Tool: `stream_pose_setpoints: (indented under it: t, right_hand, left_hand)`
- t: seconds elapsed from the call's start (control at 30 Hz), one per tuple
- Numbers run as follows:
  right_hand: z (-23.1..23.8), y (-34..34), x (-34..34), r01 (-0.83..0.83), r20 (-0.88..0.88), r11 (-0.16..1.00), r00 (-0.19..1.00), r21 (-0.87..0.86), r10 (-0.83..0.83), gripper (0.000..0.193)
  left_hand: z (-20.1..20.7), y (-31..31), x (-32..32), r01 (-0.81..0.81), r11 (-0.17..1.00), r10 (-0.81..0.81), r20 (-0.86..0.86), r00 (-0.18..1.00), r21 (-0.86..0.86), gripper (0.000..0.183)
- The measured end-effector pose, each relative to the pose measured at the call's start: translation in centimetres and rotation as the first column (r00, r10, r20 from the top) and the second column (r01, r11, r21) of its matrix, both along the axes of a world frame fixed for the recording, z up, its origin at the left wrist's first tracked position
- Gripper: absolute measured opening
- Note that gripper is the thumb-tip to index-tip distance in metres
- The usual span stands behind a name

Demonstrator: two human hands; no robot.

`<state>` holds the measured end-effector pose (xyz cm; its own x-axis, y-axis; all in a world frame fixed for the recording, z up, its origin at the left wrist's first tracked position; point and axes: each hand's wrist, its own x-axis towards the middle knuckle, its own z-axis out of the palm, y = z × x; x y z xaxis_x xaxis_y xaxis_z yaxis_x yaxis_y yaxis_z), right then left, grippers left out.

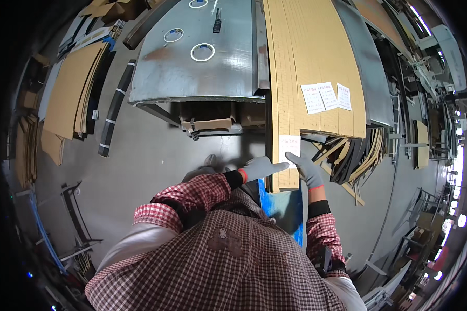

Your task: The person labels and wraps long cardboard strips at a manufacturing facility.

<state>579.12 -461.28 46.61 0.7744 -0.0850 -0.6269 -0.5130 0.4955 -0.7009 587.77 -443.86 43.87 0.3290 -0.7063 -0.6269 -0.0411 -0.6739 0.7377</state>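
A white printed paper label [289,144] lies on the near end of a long, narrow tan cardboard piece [286,182]. My left hand [262,168], in a grey glove, reaches in from the left. It lies across the cardboard with a digit stretched out over the label's lower part. From the right, my grey-gloved right hand [308,170] pinches at the label's right edge, one dark-tipped digit on top of the paper. The undersides of both hands are hidden. Farther up the cardboard stack [324,57] lie several more white labels [327,96].
Left of the stack, a metal table [192,78] carries rolls of tape [202,52] and a black-handled cutter [217,25]. A blue stand [285,210] is under the cardboard's near end. Bundled strips [363,153] hang at the right; cardboard sheets [72,88] lean at the left.
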Motion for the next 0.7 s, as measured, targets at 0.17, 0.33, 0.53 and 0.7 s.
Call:
stream_pose_setpoints:
  t: [0.17,0.33,0.53,0.7]
  right_hand:
    - [-0.8,0.1,-0.5,0.016,-0.002,0.989,1.000,-0.149,-0.016,0.042]
    - [-0.1,0.5,-0.8,0.025,0.079,0.990,0.997,-0.137,-0.015,0.045]
    - [6.0,-0.6,-2.0,0.275,0.138,0.700,0.959,-0.659,-0.247,0.045]
    - [12.9,4.6,-0.5,0.480,0.327,0.644,0.877,-0.595,-0.352,0.038]
  left_hand:
    - [-2.5,0.3,-1.0,-0.075,0.989,0.060,-0.123,0.991,-0.126,0.084]
    - [2.1,2.3,0.8,-0.099,0.974,-0.007,-0.461,0.887,-0.205,0.067]
    - [5.1,7.0,18.7,-0.241,0.941,0.324,0.433,0.841,-0.236,0.022]
    - [-5.2,13.9,37.2,-0.412,0.873,0.264,0.963,-0.047,-0.259,0.025]
